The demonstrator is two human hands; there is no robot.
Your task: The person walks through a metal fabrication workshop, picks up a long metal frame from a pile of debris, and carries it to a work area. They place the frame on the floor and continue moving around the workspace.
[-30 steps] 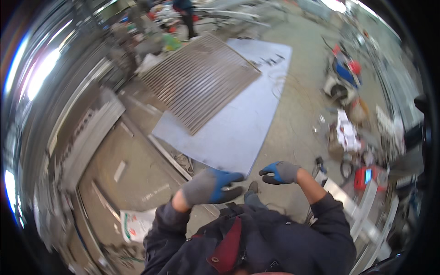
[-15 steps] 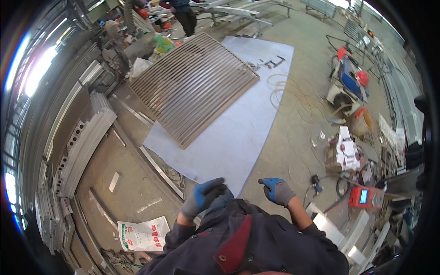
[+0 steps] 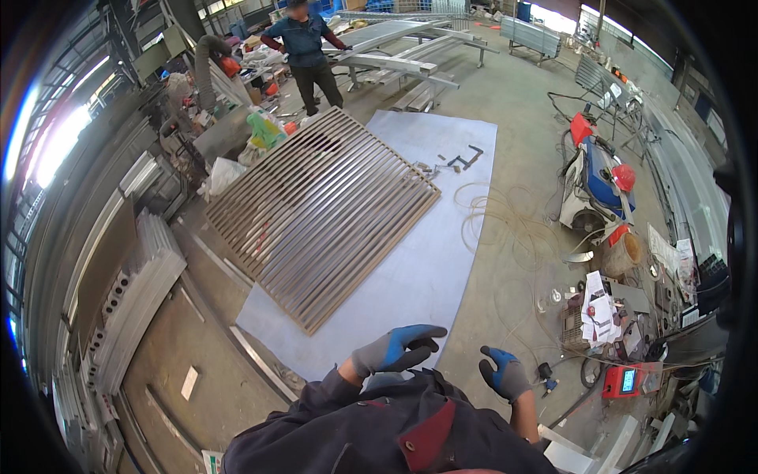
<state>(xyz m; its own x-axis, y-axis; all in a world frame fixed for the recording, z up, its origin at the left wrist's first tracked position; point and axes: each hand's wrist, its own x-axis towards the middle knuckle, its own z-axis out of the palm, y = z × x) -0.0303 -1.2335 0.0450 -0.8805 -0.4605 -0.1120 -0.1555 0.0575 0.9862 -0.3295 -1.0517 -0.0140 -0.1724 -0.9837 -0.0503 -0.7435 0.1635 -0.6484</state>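
My left hand (image 3: 397, 349), in a grey and blue glove with dark fingertips, is held in front of my body, fingers stretched out to the right and thumb side parted. My right hand (image 3: 505, 374), in a matching glove, is raised a little to its right with the fingers apart. Neither touches anything. Ahead of them a large slatted metal panel (image 3: 324, 213) lies partly on a pale blue-white sheet (image 3: 399, 280) spread over the floor. Dark clamps (image 3: 472, 156) and small pieces rest on the sheet beyond the panel's right corner.
Another person (image 3: 306, 51) stands beyond the panel, near racks of metal profiles (image 3: 391, 59). Coiled clear hose (image 3: 482, 213) lies right of the sheet. A blue and white machine (image 3: 596, 178), a bucket (image 3: 621, 251) and a red box with a screen (image 3: 624, 381) line the right. Metal profiles (image 3: 146, 292) are stacked left.
My view has tilted up, bringing the standing person fully into sight. My left hand has moved right and its fingers have straightened; my right hand has shifted right and lower.
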